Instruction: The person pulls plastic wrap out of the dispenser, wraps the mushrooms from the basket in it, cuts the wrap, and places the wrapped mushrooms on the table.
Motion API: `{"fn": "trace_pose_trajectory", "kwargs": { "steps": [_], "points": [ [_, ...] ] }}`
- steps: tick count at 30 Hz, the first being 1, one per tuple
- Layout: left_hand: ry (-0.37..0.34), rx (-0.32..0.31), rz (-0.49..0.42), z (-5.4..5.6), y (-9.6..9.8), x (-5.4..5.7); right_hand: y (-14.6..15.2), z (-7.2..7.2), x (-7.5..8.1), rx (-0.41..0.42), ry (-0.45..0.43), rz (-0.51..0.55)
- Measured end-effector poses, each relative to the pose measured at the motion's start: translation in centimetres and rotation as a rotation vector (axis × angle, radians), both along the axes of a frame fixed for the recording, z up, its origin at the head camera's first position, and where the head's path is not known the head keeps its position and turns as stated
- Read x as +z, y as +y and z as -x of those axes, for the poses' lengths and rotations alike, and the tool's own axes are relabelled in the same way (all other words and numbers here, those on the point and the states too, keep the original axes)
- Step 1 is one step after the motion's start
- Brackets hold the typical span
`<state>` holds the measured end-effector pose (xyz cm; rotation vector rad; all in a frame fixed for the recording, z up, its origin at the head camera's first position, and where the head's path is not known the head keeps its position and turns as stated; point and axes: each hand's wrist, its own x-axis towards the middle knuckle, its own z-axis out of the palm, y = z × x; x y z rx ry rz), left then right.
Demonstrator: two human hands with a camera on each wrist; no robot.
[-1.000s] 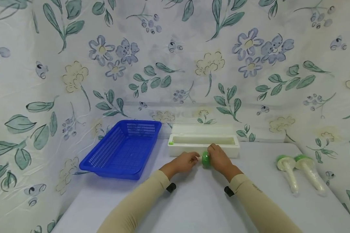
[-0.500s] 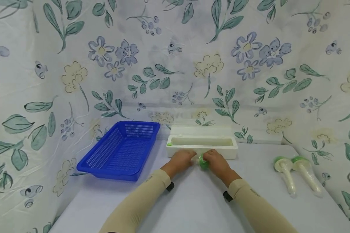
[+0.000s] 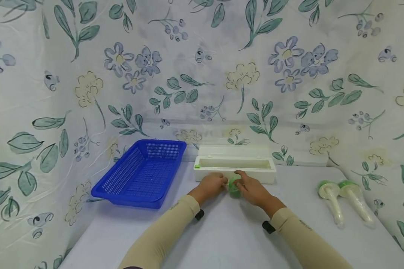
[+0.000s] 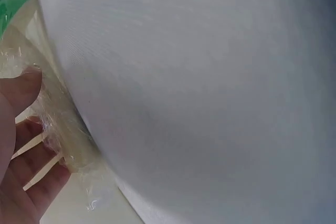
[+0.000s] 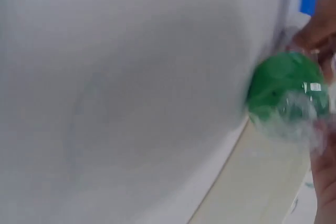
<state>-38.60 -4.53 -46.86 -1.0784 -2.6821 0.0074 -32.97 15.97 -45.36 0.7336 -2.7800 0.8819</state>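
Note:
My left hand (image 3: 213, 185) holds the pale stem of a mushroom-shaped thing (image 4: 58, 103) wrapped in clear plastic film. In the left wrist view the thumb lies on the stem, with the other fingers round its far side. The green cap (image 5: 286, 85) points right, towards my right hand (image 3: 254, 188). That hand's fingers stand apart at the cap, with the index finger stretched out above it. Loose film shows on the cap in the right wrist view, where most of the right hand is cut off by the frame.
Just behind the hands stands a long white box (image 3: 235, 175), its lid raised against the patterned cloth. A blue plastic basket (image 3: 141, 183) is on the left of the white table (image 3: 222, 239). Two similar wrapped, green-capped things (image 3: 331, 201) lie at the right.
The right hand gripped the cap earlier; its fingers are now spread and slightly drawn back. More of the cap and its film shows. The left hand stays at the stem.

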Motion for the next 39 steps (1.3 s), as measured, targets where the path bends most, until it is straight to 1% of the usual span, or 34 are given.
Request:
{"fn": "trace_pose_trajectory", "kwargs": {
  "steps": [3, 5, 7, 8, 10, 12, 13, 14, 16, 17, 19, 22, 26, 28, 32, 34, 36, 37, 39],
  "points": [
    [-0.009, -0.030, -0.023, 0.1, 0.0, 0.1, 0.4, 0.5, 0.2, -0.018, -0.009, 0.071],
    [-0.008, -0.050, -0.024, 0.1, 0.0, 0.2, 0.8, 0.8, -0.2, -0.048, 0.000, 0.074],
    [-0.005, -0.065, -0.017, 0.2, 0.1, 0.2, 1.2, 1.1, -0.8, -0.099, -0.011, 0.054],
    [-0.007, -0.070, -0.013, 0.2, 0.2, 0.2, 1.4, 1.2, -1.0, -0.126, -0.032, 0.051],
    [-0.012, -0.069, -0.009, 0.2, 0.3, 0.1, 1.7, 1.3, -1.4, -0.179, -0.105, 0.077],
    [-0.019, -0.064, -0.014, 0.2, 0.3, 0.0, 2.0, 1.5, -1.7, -0.215, -0.209, 0.110],
    [-0.016, -0.065, -0.018, 0.2, 0.4, -0.1, 2.1, 1.5, -1.7, -0.225, -0.248, 0.122],
    [-0.005, -0.069, -0.022, 0.1, 0.5, -0.1, 2.2, 1.6, -1.8, -0.235, -0.281, 0.130],
    [0.033, -0.077, -0.011, 0.1, 0.7, -0.1, 2.4, 1.7, -1.7, -0.252, -0.309, 0.139],
    [0.052, -0.080, 0.002, 0.0, 0.8, -0.2, 2.5, 1.7, -1.5, -0.259, -0.313, 0.141],
    [0.088, -0.083, 0.042, -0.2, 1.0, -0.1, 2.6, 1.7, -1.1, -0.284, -0.282, 0.130],
    [0.103, -0.075, 0.126, -0.7, 1.3, 0.0, 2.9, 1.5, -0.4, -0.339, -0.248, 0.119],
    [0.150, -0.076, 0.247, -1.2, 1.8, 0.3, 3.1, 1.5, -0.2, -0.393, -0.207, 0.087],
    [0.203, -0.078, 0.293, -1.4, 2.1, 0.4, 2.9, 1.6, -0.4, -0.403, -0.187, 0.075],
    [0.325, -0.081, 0.313, -1.6, 2.6, 0.6, 2.4, 1.8, -0.7, -0.425, -0.167, 0.070],
    [0.367, -0.092, 0.310, -1.7, 2.7, 0.8, 2.3, 1.8, -0.7, -0.431, -0.190, 0.106],
    [0.381, -0.104, 0.313, -1.7, 2.7, 1.0, 2.5, 1.8, -0.8, -0.413, -0.242, 0.213],
    [0.376, -0.109, 0.313, -1.7, 2.6, 1.1, 2.6, 1.8, -0.8, -0.393, -0.270, 0.281],
    [0.337, -0.107, 0.311, -1.7, 2.2, 1.4, 3.0, 1.8, -0.8, -0.346, -0.312, 0.410]
  ]
}}
